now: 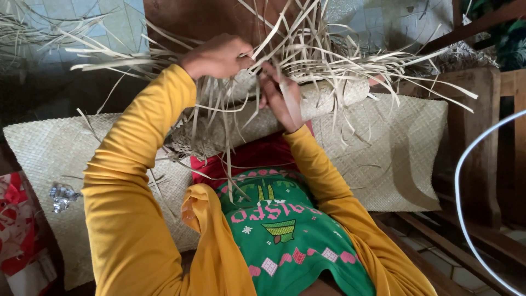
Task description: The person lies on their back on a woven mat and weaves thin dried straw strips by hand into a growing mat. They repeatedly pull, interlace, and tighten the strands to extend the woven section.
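A pale woven leaf mat [405,148] lies spread below me, its far part rolled up [329,96] across my lap with many loose dry strips [350,55] sticking out from its edge. My left hand [216,55], in a yellow sleeve, is closed on a bunch of those strips at the top of the roll. My right hand [282,98] pinches a single strip just to the right, its fingers pressed against the roll. Both hands nearly touch each other.
A wooden frame [482,142] stands at the right, with a thin white hoop [466,164] in front of it. A crumpled silver wrapper [61,196] lies on the mat at left, beside a red and white cloth [19,230]. More loose strips [22,27] lie at the far left.
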